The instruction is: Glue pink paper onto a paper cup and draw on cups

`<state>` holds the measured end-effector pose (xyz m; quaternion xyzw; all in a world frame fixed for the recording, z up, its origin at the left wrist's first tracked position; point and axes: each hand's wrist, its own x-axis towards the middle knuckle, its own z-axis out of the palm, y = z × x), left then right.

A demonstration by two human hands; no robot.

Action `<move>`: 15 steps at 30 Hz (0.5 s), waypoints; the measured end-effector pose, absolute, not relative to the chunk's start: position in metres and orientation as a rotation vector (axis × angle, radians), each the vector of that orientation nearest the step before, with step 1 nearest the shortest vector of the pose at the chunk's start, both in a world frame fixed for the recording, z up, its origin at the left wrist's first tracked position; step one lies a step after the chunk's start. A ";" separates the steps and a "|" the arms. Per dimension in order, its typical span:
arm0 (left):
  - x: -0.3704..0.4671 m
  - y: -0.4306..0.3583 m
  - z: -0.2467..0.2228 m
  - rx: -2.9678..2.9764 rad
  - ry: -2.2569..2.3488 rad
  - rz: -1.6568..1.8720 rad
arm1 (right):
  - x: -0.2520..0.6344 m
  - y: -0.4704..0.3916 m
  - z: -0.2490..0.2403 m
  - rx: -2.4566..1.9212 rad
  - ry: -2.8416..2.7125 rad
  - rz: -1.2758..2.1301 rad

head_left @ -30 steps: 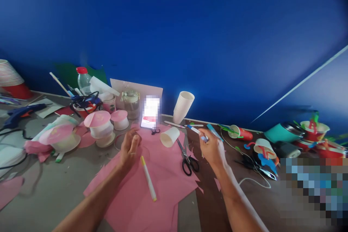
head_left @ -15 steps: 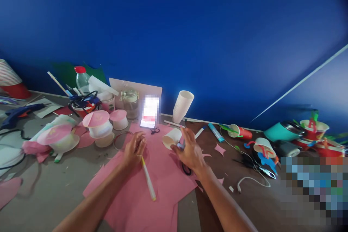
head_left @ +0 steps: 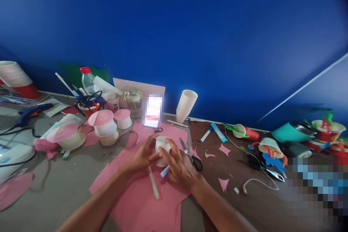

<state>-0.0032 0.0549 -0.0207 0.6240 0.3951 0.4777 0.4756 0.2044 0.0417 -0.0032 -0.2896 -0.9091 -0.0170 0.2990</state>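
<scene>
A white paper cup (head_left: 162,145) is between my two hands over the pink paper (head_left: 141,203). My left hand (head_left: 143,157) has its fingers closed around the cup's left side. On the other side, my right hand (head_left: 179,165) grips the cup with fingers across its front. From under the right palm pokes the pale blue end of a pen-like thing (head_left: 164,171); the rest of it is hidden. A white marker with a yellow tip (head_left: 154,185) lies on the paper below the cup. Black-handled scissors (head_left: 196,162) lie just right of my right hand.
Paper cups topped with pink discs (head_left: 101,119) stand at the left. At the back are a lit phone (head_left: 152,112), a glass jar (head_left: 133,103) and stacked white cups (head_left: 186,105). Paper scraps (head_left: 224,149), a blue marker (head_left: 206,135) and a cable (head_left: 261,179) lie right.
The white cup has moved left and toward me, and both hands have closed around it. My left hand was apart from the cup before. The scissors are now more exposed.
</scene>
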 end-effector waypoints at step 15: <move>-0.015 0.061 -0.026 1.904 1.239 1.240 | 0.208 0.040 0.011 -0.915 -1.647 0.708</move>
